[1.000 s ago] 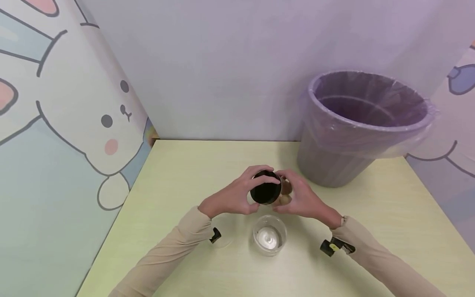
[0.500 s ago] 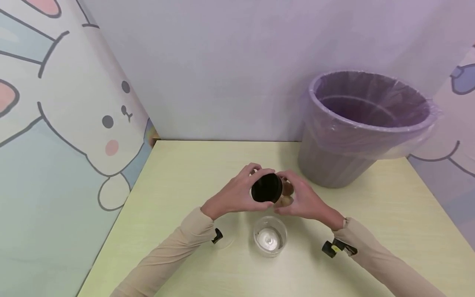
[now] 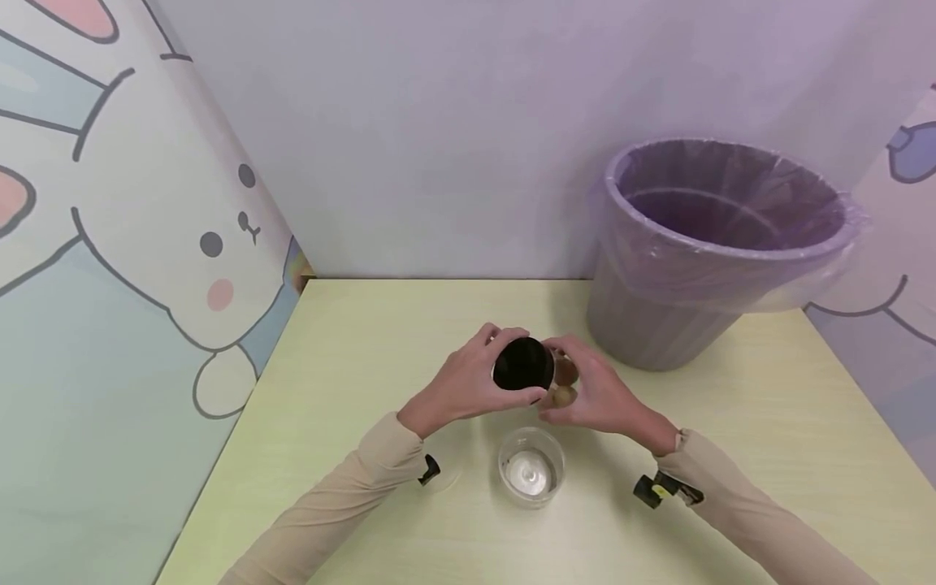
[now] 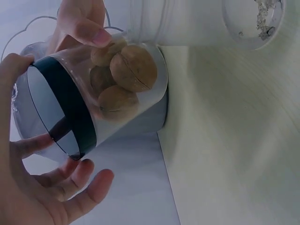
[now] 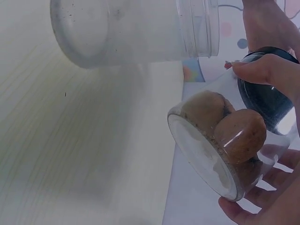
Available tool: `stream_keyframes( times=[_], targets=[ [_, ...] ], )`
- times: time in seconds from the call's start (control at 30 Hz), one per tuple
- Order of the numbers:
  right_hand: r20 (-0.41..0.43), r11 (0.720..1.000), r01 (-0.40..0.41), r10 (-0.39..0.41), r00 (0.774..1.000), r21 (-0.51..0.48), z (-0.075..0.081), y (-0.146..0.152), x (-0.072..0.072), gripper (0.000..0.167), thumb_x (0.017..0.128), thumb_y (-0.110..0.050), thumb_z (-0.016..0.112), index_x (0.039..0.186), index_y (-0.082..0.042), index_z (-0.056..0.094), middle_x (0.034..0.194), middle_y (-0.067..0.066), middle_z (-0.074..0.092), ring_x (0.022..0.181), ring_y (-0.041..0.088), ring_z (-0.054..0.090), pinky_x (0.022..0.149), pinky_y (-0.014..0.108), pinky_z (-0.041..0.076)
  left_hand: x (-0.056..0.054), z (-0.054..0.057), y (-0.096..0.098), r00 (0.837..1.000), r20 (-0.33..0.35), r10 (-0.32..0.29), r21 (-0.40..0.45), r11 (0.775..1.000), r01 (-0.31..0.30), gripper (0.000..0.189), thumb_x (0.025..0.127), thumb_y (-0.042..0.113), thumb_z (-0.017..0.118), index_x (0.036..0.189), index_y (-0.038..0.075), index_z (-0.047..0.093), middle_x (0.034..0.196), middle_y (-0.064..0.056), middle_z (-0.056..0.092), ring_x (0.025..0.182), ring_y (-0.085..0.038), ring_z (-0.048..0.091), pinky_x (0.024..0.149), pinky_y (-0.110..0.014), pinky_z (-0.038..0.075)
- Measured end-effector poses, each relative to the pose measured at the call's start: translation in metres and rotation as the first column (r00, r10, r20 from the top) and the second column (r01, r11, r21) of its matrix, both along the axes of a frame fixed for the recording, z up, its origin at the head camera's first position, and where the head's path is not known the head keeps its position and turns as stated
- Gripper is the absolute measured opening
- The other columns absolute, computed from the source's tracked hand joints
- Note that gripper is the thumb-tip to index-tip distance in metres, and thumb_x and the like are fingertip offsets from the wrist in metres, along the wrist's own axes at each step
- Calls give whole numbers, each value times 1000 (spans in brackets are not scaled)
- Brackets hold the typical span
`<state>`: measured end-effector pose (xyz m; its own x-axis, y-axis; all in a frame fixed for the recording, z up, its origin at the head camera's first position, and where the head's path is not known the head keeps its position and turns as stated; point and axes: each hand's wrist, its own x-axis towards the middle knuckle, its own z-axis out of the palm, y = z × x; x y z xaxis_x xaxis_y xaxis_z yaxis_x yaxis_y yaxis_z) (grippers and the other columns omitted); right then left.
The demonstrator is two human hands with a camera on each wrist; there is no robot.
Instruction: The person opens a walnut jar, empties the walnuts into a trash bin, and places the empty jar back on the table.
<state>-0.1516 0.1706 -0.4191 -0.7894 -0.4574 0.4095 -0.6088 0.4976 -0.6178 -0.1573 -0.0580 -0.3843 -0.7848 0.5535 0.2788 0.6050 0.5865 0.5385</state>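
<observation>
A clear jar (image 4: pixel 152 96) with several walnuts (image 4: pixel 133 68) inside is held tilted between both hands, off the table. My left hand (image 3: pixel 468 378) grips its black lid (image 3: pixel 523 363), thumb on one side of the rim and fingers on the other. The lid sits on the jar's mouth. My right hand (image 3: pixel 603 390) wraps round the jar's body, thumb along one side and fingers along the other. Below the hands stands a second clear jar (image 3: pixel 530 479), lidless and upright, with small crumbs (image 4: pixel 262 21) at its bottom.
A purple-grey bin (image 3: pixel 658 325) lined with a clear bag stands at the back right of the pale table (image 3: pixel 380 325). Behind it rises a plain wall (image 3: pixel 409 146). A cartoon rabbit panel (image 3: pixel 132 366) borders the left side.
My left thumb and fingers have shifted round the lid: the finger that lay across its top has moved to the rim. My right hand keeps its hold on the jar.
</observation>
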Motion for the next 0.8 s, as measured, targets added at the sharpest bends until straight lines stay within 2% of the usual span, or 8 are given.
stream_keyframes(
  times=[0.13, 0.3, 0.37, 0.43, 0.5, 0.57, 0.7, 0.8],
  targets=[
    [-16, 1000, -3, 3, 1000, 3, 0, 0, 0, 80, 55, -27, 90, 125, -18, 52, 108, -8, 54, 82, 11, 51, 71, 30, 45, -2, 4, -5, 992, -24, -120, -1, 993, 120, 69, 77, 55, 69, 136, 31, 43, 134, 1, 39, 115, -13, 46, 83, -35, 49],
    [-27, 1000, -21, 21, 999, 9, 1, -1, 0, 81, 55, -27, 90, 126, -18, 51, 108, -8, 53, 84, 11, 51, 71, 30, 45, -5, 11, -9, 926, -88, -366, 18, 929, 369, 67, 75, 20, 75, 135, 24, 46, 149, -2, 27, 135, -15, 27, 101, -33, 38],
    [-25, 999, -31, 31, 999, 7, 2, -1, 1, 81, 56, -27, 90, 126, -19, 50, 109, -8, 53, 82, 11, 51, 70, 29, 45, -6, 12, -9, 904, -101, -415, 8, 909, 418, 68, 71, 11, 73, 134, 22, 47, 149, -5, 27, 136, -16, 25, 102, -31, 36],
    [-24, 999, -45, 45, 999, 7, 3, -2, 1, 82, 56, -27, 89, 127, -19, 49, 110, -8, 52, 80, 10, 52, 69, 29, 46, -6, 11, -10, 898, -103, -429, -7, 903, 430, 71, 68, 6, 72, 133, 21, 48, 147, -6, 28, 135, -16, 25, 102, -30, 35],
    [-24, 998, -55, 55, 998, 10, 3, -3, 1, 82, 56, -26, 89, 127, -19, 49, 110, -8, 52, 80, 10, 52, 69, 28, 46, -6, 10, -11, 903, -95, -420, -13, 907, 420, 72, 67, 7, 72, 133, 23, 48, 145, -7, 30, 133, -16, 27, 101, -29, 37],
    [-27, 998, -57, 57, 998, 13, 3, -4, 1, 81, 56, -27, 89, 126, -19, 50, 110, -8, 53, 82, 11, 52, 70, 29, 46, -5, 8, -11, 920, -86, -382, -14, 924, 382, 71, 70, 13, 74, 135, 25, 47, 141, -4, 32, 130, -15, 30, 98, -28, 39],
    [-32, 999, -44, 44, 998, 19, 3, -4, 1, 81, 55, -28, 89, 126, -19, 50, 109, -8, 53, 85, 10, 50, 71, 30, 46, -4, 6, -10, 962, -65, -264, -10, 964, 264, 69, 75, 36, 75, 138, 30, 45, 130, 2, 37, 112, -12, 44, 85, -26, 45],
    [-30, 999, -38, 39, 999, 19, 2, -4, 1, 82, 55, -27, 90, 126, -18, 50, 109, -8, 53, 84, 9, 50, 70, 29, 46, -3, 4, -8, 981, -57, -184, -11, 983, 184, 70, 75, 51, 72, 137, 31, 45, 121, 2, 40, 98, -13, 51, 78, -27, 47]
  ],
)
